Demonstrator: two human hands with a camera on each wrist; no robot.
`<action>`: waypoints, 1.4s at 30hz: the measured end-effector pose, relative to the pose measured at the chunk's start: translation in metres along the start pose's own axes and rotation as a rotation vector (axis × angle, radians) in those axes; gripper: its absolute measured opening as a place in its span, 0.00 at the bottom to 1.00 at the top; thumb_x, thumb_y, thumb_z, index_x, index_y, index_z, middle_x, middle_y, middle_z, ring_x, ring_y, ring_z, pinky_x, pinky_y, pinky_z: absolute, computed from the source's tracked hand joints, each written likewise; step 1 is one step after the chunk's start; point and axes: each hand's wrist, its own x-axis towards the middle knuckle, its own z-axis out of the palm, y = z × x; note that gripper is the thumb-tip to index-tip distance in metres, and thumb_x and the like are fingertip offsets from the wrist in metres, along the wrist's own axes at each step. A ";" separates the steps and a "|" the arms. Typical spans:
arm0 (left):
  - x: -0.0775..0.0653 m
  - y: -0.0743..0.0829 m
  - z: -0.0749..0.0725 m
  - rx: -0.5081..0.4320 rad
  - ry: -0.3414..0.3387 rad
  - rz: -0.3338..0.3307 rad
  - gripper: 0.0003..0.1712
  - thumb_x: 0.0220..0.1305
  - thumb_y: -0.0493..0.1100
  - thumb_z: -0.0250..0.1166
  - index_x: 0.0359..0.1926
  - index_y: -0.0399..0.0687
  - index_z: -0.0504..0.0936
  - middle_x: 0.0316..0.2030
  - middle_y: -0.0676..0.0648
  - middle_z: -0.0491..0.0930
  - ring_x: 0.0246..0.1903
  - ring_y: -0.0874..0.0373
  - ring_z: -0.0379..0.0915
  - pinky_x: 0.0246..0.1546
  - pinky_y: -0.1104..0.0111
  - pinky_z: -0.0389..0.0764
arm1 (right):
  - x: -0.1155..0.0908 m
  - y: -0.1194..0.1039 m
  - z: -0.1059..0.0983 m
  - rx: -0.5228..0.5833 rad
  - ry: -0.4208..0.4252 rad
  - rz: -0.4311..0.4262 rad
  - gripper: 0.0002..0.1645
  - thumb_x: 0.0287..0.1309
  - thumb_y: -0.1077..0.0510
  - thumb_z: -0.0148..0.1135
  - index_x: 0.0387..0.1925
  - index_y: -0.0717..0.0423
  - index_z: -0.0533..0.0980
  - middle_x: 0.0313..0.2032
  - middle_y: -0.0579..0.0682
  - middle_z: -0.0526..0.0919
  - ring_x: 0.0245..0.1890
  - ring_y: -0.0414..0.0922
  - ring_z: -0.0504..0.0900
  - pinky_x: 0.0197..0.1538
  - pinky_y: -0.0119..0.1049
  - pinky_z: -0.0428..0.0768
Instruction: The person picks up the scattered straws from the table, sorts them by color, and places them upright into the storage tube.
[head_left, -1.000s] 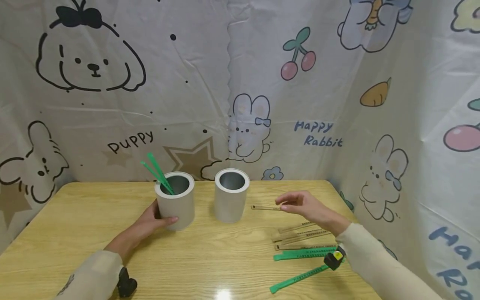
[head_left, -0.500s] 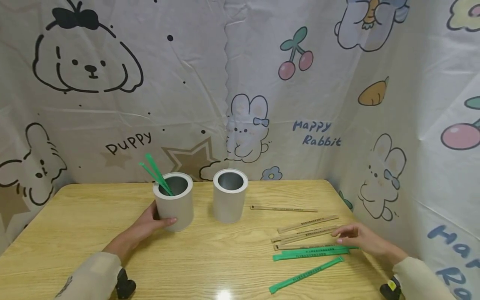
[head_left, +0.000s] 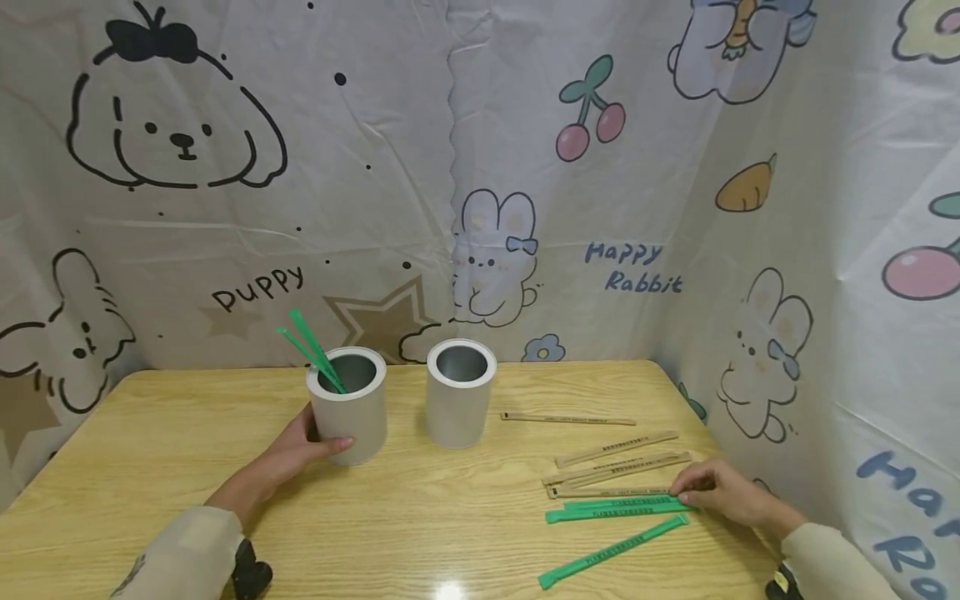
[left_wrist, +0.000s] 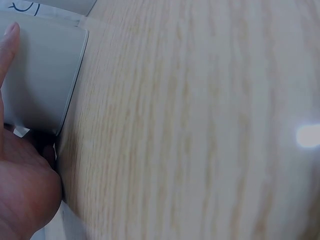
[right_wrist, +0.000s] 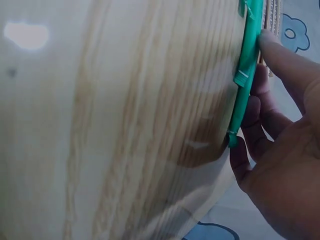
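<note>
In the head view my left hand grips a light grey cylindrical cup, thumb across its front. Two slim green sticks lean out of that cup to the left. The left wrist view shows the cup's side beside my thumb. My right hand pinches the right end of a slim green printed stick packet, one of a small overlapping group. In the right wrist view the thumb lies along the green stick packet, with curled fingers behind it. Another green stick packet lies nearer me.
A second light grey cup stands upright right of the first, its dark inside showing. Several slim brown printed sticks lie beyond the green ones, and one brown stick lies farther back. A patterned cloth hangs behind the wooden table.
My right hand has left the far brown stick, which stays on the table, and moved right and nearer me to the green stick packets. The left hand still grips its cup.
</note>
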 end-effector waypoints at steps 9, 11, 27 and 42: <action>0.000 -0.001 0.000 0.018 0.005 -0.028 0.63 0.64 0.53 0.70 0.81 0.44 0.32 0.79 0.31 0.41 0.78 0.31 0.39 0.76 0.37 0.48 | 0.002 0.000 0.003 -0.072 0.038 0.068 0.06 0.57 0.63 0.71 0.36 0.62 0.85 0.37 0.52 0.88 0.38 0.28 0.77 0.37 0.27 0.73; 0.001 -0.001 0.001 0.020 0.006 -0.030 0.64 0.64 0.53 0.70 0.81 0.44 0.32 0.79 0.31 0.42 0.78 0.31 0.39 0.76 0.37 0.48 | 0.003 0.000 0.003 -0.079 0.034 0.057 0.06 0.56 0.63 0.71 0.36 0.62 0.85 0.37 0.53 0.88 0.37 0.29 0.77 0.37 0.27 0.74; 0.001 0.000 0.001 0.005 0.009 -0.020 0.62 0.64 0.52 0.70 0.81 0.45 0.35 0.79 0.32 0.43 0.78 0.32 0.41 0.76 0.37 0.48 | 0.043 -0.064 0.004 0.114 0.096 0.175 0.19 0.71 0.54 0.60 0.52 0.66 0.78 0.50 0.53 0.82 0.45 0.36 0.81 0.47 0.35 0.82; 0.000 -0.002 0.001 -0.024 0.009 -0.007 0.62 0.64 0.52 0.70 0.81 0.46 0.34 0.80 0.33 0.43 0.78 0.33 0.41 0.76 0.37 0.48 | 0.187 -0.188 0.085 0.610 0.054 -0.062 0.08 0.73 0.60 0.56 0.45 0.47 0.79 0.42 0.37 0.83 0.46 0.36 0.78 0.58 0.35 0.76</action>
